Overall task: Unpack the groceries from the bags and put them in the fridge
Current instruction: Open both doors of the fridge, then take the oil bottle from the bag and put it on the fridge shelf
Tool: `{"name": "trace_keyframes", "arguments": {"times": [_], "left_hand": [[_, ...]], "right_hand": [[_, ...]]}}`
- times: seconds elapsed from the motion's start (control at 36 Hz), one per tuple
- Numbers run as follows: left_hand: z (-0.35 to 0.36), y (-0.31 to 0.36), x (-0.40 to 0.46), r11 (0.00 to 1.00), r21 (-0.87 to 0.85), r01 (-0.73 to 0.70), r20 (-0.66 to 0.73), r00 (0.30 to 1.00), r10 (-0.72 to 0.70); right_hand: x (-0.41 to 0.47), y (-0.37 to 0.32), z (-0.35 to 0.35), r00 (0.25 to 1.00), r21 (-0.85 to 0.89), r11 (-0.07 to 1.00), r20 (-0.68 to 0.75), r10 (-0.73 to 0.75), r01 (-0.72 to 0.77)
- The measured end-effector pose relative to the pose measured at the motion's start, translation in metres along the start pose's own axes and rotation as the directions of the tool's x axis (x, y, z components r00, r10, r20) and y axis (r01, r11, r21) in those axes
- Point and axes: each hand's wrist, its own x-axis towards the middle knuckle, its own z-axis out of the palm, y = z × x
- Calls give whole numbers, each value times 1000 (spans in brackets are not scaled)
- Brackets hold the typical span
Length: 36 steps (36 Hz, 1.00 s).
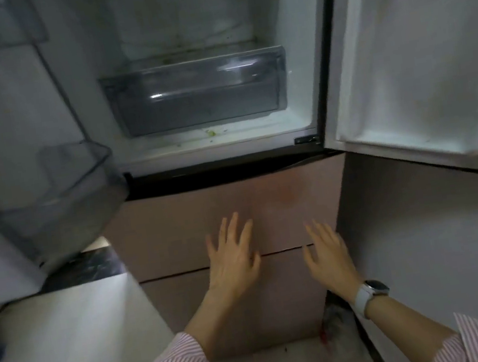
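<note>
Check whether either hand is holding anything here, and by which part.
Nothing is held. The left hand and right hand are both empty, fingers spread, in front of the pinkish lower fridge drawer fronts; contact cannot be told.

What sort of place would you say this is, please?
Probably a home kitchen: an open fridge with a clear crisper drawer, a door bin, and pink drawer fronts below.

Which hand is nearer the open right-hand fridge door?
Right. The right hand hovers below that door, closer to its hinge side; the left hand is further left, under the clear drawer.
</note>
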Motion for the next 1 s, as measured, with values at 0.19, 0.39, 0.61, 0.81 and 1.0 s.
{"name": "trace_keyframes", "arguments": {"times": [0.19,0.39,0.61,0.81,1.0], "left_hand": [[-8,-140,-179,917,-13,399,-144,907,-397],[-42,-227,-417,651,-48,757,-188,634,-750],[-94,-258,-666,312,-112,943,-224,282,-933],[-119,-295,-813,35,-123,992,-280,-1,-960],[-128,-375,-899,-85,-179,980,-302,-137,-943]], "right_hand": [[-59,-146,101,894,66,938,285,-345,340],[-183,-303,183,605,217,736,448,-658,641],[-377,-467,255,218,424,455,498,-839,783],[-497,-589,294,-40,546,221,425,-904,808],[-569,-707,358,-207,606,78,387,-899,792]]}}
